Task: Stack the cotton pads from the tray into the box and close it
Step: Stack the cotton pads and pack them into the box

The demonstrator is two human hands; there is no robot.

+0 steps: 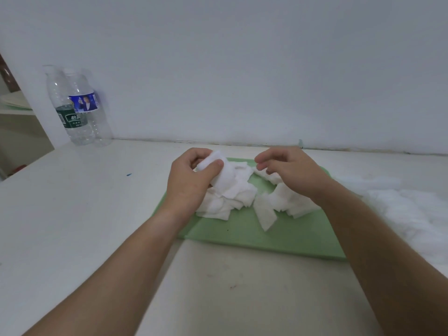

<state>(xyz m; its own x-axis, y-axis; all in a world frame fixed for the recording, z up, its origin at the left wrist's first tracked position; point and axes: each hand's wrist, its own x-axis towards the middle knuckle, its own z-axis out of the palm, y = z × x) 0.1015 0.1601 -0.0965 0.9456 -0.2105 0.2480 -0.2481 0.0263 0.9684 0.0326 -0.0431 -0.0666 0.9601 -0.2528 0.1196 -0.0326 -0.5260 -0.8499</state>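
Cotton pads (219, 167) pinched in left hand (191, 180) grip; right hand (291, 170) loosely curled, empty. Could have slipped and scattered if squeezed too lightly.

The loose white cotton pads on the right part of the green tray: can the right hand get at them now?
Probably yes. The right hand is over those white cotton pads on the green plastic tray, its fingers seem to hold nothing, and nothing lies between.
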